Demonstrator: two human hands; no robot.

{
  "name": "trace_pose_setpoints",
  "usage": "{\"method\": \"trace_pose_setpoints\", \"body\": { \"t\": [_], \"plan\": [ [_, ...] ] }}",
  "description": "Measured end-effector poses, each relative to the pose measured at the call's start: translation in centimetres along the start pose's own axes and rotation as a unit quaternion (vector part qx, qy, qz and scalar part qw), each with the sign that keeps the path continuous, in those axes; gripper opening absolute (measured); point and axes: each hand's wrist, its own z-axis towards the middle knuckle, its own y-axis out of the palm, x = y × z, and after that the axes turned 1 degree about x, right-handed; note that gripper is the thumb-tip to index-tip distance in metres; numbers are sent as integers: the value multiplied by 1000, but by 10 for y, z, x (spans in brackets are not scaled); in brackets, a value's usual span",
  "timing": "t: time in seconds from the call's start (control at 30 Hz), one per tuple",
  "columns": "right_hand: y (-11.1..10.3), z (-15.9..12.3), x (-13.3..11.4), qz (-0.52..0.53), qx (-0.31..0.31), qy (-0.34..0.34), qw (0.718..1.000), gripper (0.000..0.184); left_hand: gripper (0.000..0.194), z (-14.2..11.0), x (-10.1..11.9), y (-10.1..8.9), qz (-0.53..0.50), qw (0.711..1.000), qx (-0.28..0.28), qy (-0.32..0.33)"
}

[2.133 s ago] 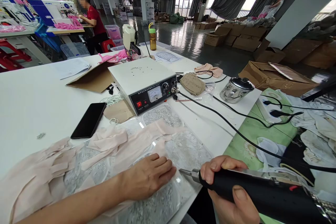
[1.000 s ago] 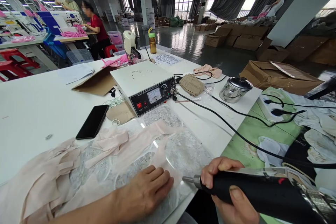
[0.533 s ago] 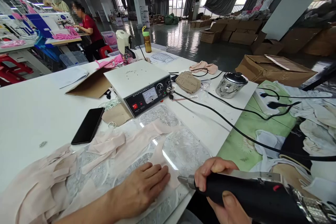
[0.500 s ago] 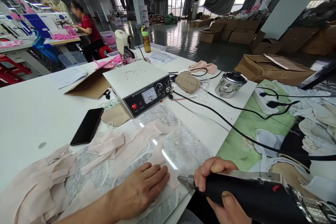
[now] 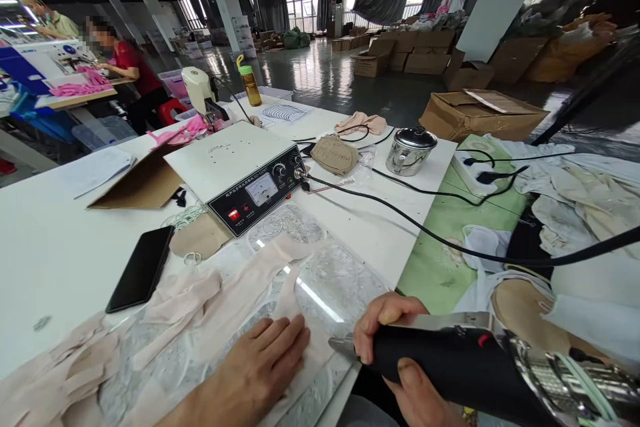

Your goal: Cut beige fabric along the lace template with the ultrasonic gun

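My left hand lies flat, fingers stretched out, on a thin pale pink fabric piece over the clear-topped, grey-patterned board. My right hand is wrapped round the thick black body of a hand-held ultrasonic tool. Its grey metal tip points left, at the right edge of the fabric near my left fingertips; whether it touches is unclear. More pale pink fabric pieces lie heaped at the lower left. The ultrasonic control box, with a dial meter and a red switch, stands beyond the board.
A black cable runs from the box across the table to the right. A phone lies left of the board. Farther back are a steel lidded cup, card patterns and a bottle. Two people sit at the far left.
The view has turned a little to the right, so the scene sits farther left. My left hand stays flat on the fabric, and the tool's tip stays beside the fabric's right edge.
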Motion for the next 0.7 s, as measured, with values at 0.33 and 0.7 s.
{"method": "trace_pose_setpoints", "body": {
  "t": [0.33,0.7],
  "plan": [
    [6,3,-12,20,-32,22,999,27,30,0,0,-3,3,1000,-5,1],
    [6,2,-12,10,-36,6,999,25,31,-1,0,-3,8,1000,-9,3]
  ]
}}
